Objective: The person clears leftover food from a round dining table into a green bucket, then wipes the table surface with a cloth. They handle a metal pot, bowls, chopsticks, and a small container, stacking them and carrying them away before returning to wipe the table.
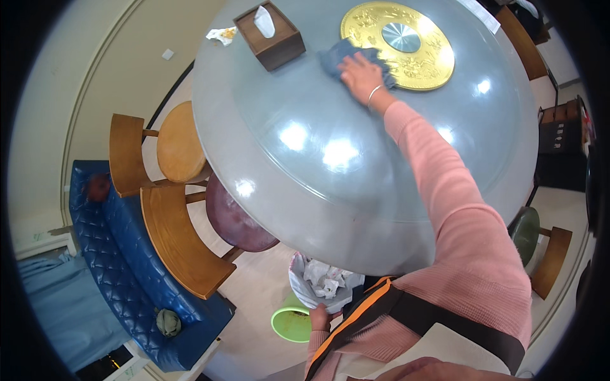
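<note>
My right hand (360, 78) presses a blue-grey cloth (333, 56) onto the glass turntable of a round table (295, 209). The cloth touches the edge of a gold embossed disc (424, 66) with a silver centre. Low down, under the table's near edge, my left hand (320, 317) grips the side of a lined waste bin (305, 290) full of crumpled tissues (326, 278). A wooden tissue box (274, 40) stands at the far left of the turntable, and a soiled tissue (221, 35) lies beside it.
Wooden chairs (186, 238) with round seats (233, 216) stand close to the table's left side, with a blue tufted sofa (124, 257) behind them. A green bin (290, 324) is on the floor by my left hand. Another chair (553, 262) stands at the right.
</note>
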{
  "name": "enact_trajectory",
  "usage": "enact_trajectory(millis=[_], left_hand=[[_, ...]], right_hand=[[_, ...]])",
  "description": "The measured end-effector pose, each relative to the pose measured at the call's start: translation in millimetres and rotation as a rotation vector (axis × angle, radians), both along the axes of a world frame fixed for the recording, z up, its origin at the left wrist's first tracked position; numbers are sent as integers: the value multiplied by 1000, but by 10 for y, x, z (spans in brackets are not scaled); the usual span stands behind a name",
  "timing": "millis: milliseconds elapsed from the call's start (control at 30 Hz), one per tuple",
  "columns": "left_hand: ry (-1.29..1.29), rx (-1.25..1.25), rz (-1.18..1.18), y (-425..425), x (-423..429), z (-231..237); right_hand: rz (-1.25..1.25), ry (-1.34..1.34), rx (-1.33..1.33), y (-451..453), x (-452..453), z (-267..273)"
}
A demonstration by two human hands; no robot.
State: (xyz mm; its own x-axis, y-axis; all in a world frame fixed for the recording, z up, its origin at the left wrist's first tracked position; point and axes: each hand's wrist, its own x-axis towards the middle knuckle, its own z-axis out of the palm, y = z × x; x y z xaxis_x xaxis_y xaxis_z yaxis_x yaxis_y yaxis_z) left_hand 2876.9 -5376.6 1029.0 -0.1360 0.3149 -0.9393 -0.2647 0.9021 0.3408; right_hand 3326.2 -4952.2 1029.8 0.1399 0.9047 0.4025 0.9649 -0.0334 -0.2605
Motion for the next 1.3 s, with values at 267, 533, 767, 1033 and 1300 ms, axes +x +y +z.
enact_trajectory(millis=[267,533,767,1033,1300], left_hand=[[12,-240,85,91,-38,-38],[104,-157,-203,167,-19,162],[68,-60,-207,26,-7,47],[70,-70,-133,0,-53,39],[43,7,-116,2,-55,3]], right_hand=[[458,386,-479,-2224,-647,166],[-402,-24,-123,-765,811,78],[357,195,-247,-2281,-1238,262],[-134,506,-134,-2325,-417,563],[661,-104,-112,-2091,-1883,209]])
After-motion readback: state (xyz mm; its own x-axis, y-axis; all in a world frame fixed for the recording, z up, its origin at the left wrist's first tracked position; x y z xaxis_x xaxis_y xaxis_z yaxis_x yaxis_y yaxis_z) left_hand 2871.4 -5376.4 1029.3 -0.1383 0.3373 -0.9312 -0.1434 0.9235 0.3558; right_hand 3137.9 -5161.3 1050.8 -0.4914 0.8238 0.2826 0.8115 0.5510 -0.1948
